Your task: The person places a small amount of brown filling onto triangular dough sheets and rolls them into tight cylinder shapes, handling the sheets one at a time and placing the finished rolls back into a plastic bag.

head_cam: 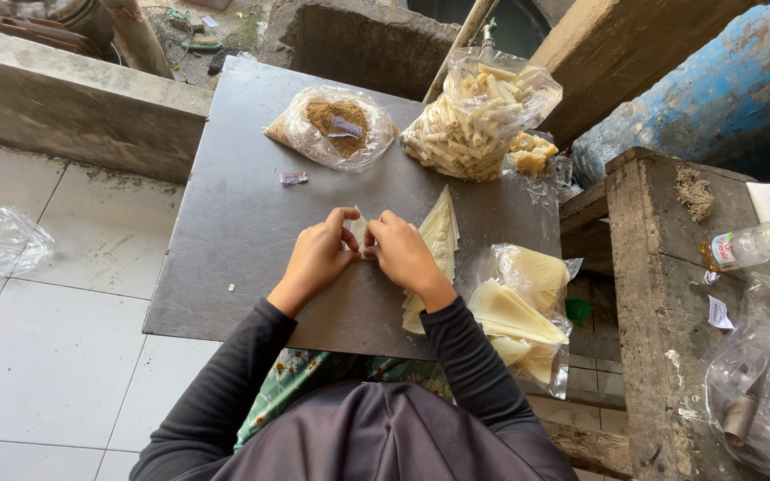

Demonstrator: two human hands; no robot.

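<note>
I hold a small pale wrapper sheet (359, 233) between both hands, over the middle of the grey metal counter (225, 223). My left hand (318, 256) curls in from the left, its fingers (346, 216) pinched narrow on the sheet's left edge. My right hand (405, 252) meets it from the right, fingers bent and closed on the same sheet, so that the two hands touch at the fingertips. Just beside my right hand lies a stack of triangular pale wrappers (439, 240), partly under my wrist. To the right of that, at the counter's edge, an open clear bag of more wrappers (523, 312) rests. At the far side of the counter sit a clear bag of brown crumbly filling (333, 126) and a larger clear bag of rolled pale sticks (479, 114), well apart from my hands.
</note>
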